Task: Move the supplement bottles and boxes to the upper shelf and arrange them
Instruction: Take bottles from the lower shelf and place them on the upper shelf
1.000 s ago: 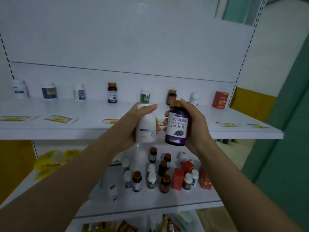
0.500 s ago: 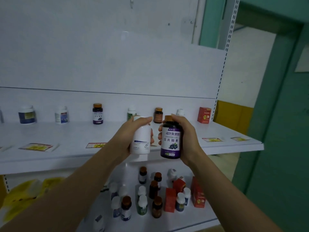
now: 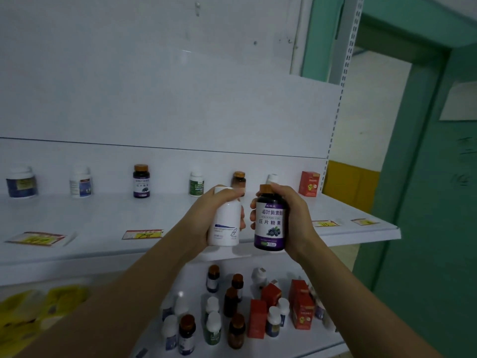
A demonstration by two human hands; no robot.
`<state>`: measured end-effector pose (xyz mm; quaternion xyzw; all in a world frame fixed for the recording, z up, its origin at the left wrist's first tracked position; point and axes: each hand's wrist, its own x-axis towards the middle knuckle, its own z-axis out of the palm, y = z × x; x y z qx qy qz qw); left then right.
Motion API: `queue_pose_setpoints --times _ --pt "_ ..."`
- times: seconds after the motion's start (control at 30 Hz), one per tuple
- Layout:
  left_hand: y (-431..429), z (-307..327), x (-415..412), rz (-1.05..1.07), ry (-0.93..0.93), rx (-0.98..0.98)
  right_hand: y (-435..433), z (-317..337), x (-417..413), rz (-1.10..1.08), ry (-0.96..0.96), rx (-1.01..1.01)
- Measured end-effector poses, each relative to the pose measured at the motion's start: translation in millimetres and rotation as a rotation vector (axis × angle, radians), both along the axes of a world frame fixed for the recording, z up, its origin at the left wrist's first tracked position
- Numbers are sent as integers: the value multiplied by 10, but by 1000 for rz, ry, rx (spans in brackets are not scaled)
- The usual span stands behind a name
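A white plastic bottle [image 3: 225,223] with a white cap is gripped upright by the left hand [image 3: 204,220], with the fingers curled round its far side and the thumb laid over the shoulder. Just beside it, at 3 o'clock, a dark cylindrical bottle [image 3: 270,223] with a brown cap and a glossy purple blueberry label is gripped upright by the right hand [image 3: 296,218], fingers wrapped behind it. Both bottles are capped, so their contents cannot be seen. They are held in front of the front edge of the white, smooth upper shelf [image 3: 103,218], and not set on it.

Along the back of that shelf a spaced row is seen, from 9 o'clock to 3 o'clock: a blue-labelled white jar [image 3: 21,182], a small white bottle [image 3: 80,182], a purple-labelled dark bottle [image 3: 141,181], a green-labelled white bottle [image 3: 196,184], an amber bottle [image 3: 238,180] and a red box [image 3: 309,183]. Yellow price tags [image 3: 38,239] lie flat near the front edge.

On the lower shelf [image 3: 271,344], at 6 o'clock, white-capped and brown-capped bottles are clustered close together with several red cartons [image 3: 300,306].
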<state>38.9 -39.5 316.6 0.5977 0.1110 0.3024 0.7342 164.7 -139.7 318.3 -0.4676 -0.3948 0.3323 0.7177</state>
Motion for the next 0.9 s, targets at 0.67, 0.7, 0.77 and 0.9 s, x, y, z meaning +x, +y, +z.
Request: queue_pose_setpoints --times 0.67,0.7,0.77,0.9 --pt "847 78 -1459 450 103 111 1547 109 -796 348 -46 -8" --pt "940 67 -1517 458 116 117 1674 114 -812 339 -73 -22" --pt "1176 73 -1624 483 136 130 1946 136 -829 313 -124 -46" --pt "1745 126 -1774 470 119 157 2491 189 -778 215 -173 -82"
